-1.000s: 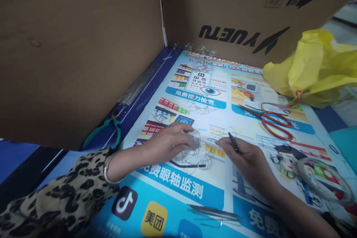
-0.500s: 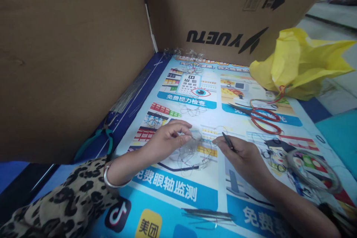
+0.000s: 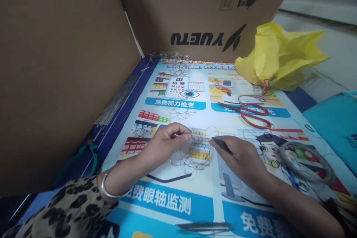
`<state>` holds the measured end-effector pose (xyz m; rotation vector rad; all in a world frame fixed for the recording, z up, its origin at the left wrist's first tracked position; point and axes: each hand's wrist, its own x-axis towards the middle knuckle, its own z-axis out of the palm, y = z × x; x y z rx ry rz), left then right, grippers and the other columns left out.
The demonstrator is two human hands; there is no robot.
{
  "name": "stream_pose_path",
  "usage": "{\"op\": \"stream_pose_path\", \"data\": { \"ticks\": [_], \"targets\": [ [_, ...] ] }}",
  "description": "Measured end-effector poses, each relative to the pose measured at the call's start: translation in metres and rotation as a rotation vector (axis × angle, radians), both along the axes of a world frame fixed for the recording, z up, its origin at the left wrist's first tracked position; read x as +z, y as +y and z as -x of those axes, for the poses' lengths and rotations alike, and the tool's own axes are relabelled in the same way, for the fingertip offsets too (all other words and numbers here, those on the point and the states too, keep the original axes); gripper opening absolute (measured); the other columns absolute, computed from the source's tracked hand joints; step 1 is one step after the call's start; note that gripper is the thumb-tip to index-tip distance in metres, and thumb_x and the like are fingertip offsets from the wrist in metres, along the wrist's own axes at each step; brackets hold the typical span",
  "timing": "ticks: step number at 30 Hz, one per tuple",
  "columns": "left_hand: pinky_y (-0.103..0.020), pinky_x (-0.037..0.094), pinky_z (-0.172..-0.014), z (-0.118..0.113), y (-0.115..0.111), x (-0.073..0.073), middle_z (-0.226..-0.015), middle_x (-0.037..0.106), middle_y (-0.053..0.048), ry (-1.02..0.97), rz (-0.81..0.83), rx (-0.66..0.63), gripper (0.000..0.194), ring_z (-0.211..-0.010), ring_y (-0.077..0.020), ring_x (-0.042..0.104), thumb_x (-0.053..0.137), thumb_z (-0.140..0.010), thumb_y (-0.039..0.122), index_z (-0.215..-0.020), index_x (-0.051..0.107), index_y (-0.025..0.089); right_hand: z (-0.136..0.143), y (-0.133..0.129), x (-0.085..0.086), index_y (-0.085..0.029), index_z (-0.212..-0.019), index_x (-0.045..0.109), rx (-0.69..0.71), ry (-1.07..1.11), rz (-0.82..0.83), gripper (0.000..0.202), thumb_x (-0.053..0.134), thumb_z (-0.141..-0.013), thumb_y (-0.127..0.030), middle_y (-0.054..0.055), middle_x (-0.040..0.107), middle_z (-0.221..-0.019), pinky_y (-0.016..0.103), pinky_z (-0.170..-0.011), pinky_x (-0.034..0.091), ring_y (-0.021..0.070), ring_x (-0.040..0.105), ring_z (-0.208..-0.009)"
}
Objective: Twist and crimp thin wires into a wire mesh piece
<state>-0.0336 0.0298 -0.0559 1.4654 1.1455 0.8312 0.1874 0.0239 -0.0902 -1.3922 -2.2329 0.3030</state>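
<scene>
My left hand point(image 3: 170, 141), with a silver bangle at the wrist, pinches a fine wire piece point(image 3: 195, 165) between thumb and forefinger. Loops of this wire, with tiny beads on them, hang below the fingertips over the printed sheet. My right hand point(image 3: 242, 156) is closed around a slim black tool point(image 3: 222, 144), whose exact kind I cannot make out. Its fingertips are close to the right of the wire, and a thin wire end curves up near them. A small gap separates the two hands.
Red-handled scissors point(image 3: 255, 115) lie beyond my right hand, before a yellow bag point(image 3: 275, 55). A coil of grey wire point(image 3: 284, 156) sits to the right. Cut wires point(image 3: 205, 227) lie near the front, green-handled pliers point(image 3: 93, 156) to the left. Cardboard walls point(image 3: 206, 15) stand behind and left.
My view has shifted, so the scene sits further left. My left thumb and forefinger have closed together at the wire. The right hand with the black tool has come slightly nearer to the left.
</scene>
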Motion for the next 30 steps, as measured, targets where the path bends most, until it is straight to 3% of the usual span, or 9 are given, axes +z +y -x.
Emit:
{"op": "stream_pose_path", "data": {
  "ticks": [5, 20, 30],
  "targets": [
    [-0.025, 0.044, -0.069, -0.002, 0.001, -0.005, -0.082, 0.061, -0.002, -0.019, 0.006, -0.012, 0.012, -0.074, -0.0118, 0.054, 0.055, -0.08, 0.027, -0.083, 0.06, 0.016, -0.004, 0.0, -0.003, -0.019, -0.09, 0.065, 0.01, -0.096, -0.15, 0.022, 0.046, -0.084, -0.025, 0.006, 0.069, -0.08, 0.026, -0.066, 0.045, 0.0176, 0.063, -0.073],
    [-0.022, 0.04, -0.063, -0.001, 0.0, -0.009, -0.075, 0.057, -0.001, 0.069, -0.075, -0.044, 0.013, -0.069, -0.0111, 0.05, 0.05, -0.082, 0.026, -0.08, 0.058, 0.016, -0.002, 0.003, 0.015, -0.013, -0.085, 0.065, 0.089, -0.383, -0.544, 0.017, 0.048, -0.08, -0.013, 0.003, 0.057, -0.058, 0.029, -0.06, 0.033, 0.016, 0.048, -0.059],
    [-0.022, 0.04, -0.063, -0.003, -0.004, -0.008, -0.072, 0.057, 0.001, 0.169, -0.141, 0.006, 0.01, -0.068, -0.0112, 0.051, 0.05, -0.081, 0.021, -0.077, 0.057, 0.016, 0.0, 0.002, 0.013, -0.016, -0.082, 0.065, 0.078, -0.41, -0.519, 0.016, 0.049, -0.08, -0.014, 0.002, 0.057, -0.058, 0.029, -0.06, 0.03, 0.0152, 0.048, -0.06]
  ]
}}
